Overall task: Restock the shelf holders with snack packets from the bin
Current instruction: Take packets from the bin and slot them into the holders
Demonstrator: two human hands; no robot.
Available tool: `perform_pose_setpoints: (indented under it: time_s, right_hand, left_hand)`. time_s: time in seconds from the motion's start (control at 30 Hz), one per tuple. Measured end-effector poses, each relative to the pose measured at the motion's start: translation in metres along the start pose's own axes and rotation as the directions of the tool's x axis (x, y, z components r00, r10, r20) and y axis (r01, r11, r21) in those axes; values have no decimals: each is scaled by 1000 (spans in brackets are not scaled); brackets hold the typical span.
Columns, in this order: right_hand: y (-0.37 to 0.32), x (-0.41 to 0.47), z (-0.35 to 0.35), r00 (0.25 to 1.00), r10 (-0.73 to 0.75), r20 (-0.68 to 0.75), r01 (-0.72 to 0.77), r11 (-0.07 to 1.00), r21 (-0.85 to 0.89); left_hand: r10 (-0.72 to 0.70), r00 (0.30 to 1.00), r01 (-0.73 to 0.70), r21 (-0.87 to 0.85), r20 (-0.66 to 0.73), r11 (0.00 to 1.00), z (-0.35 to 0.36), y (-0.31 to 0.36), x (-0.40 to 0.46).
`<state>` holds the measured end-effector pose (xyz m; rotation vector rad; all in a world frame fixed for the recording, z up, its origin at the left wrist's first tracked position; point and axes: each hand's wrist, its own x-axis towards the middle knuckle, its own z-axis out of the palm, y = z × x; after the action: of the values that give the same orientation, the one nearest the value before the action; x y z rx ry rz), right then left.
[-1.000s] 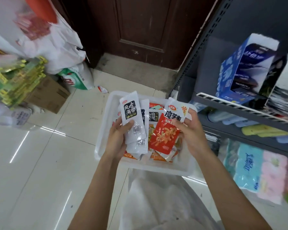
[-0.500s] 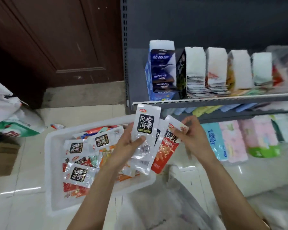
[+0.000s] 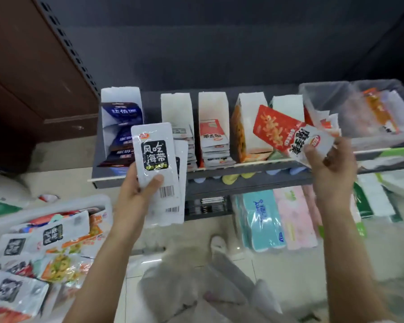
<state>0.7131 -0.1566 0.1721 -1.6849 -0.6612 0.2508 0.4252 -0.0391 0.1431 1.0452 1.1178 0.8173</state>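
While both hands hover before the shelf's front edge (image 3: 219, 170), holdings are: left hand (image 3: 138, 190), gripping white packets (image 3: 157, 159) upright, long axis vertical, just in front of the matching holder (image 3: 180, 127); right hand (image 3: 331, 169), pinching red packets (image 3: 287, 134) tilted, tops pointing left toward their holder (image 3: 213, 127). Bin (image 3: 44, 241): floor, lower left. Left hand nearer its slot.

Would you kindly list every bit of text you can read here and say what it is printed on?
"风吃海带": white packet gripped by the left hand.
"魔芋爽", seen inverted: red packet pinched by the right hand.
Blurred, unreadable: barcodes, blue packets, bin packets, tissue packs.
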Motion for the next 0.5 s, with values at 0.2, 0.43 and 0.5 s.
perform_pose_setpoints:
  time_s: [0.2, 0.43, 0.5]
  right_hand:
    - [6, 58, 62, 909, -338, 244, 389, 899, -203]
    - [31, 68, 129, 562, -413, 717, 800, 492, -344]
    - [28, 68, 125, 527, -327, 784, 770, 574, -279]
  left_hand:
    - [8, 980, -31, -114, -197, 993, 72, 7, -3]
    - [60, 947, -75, -38, -314, 996, 97, 18, -8]
    - [98, 937, -94, 27, -335, 995, 100, 19, -7]
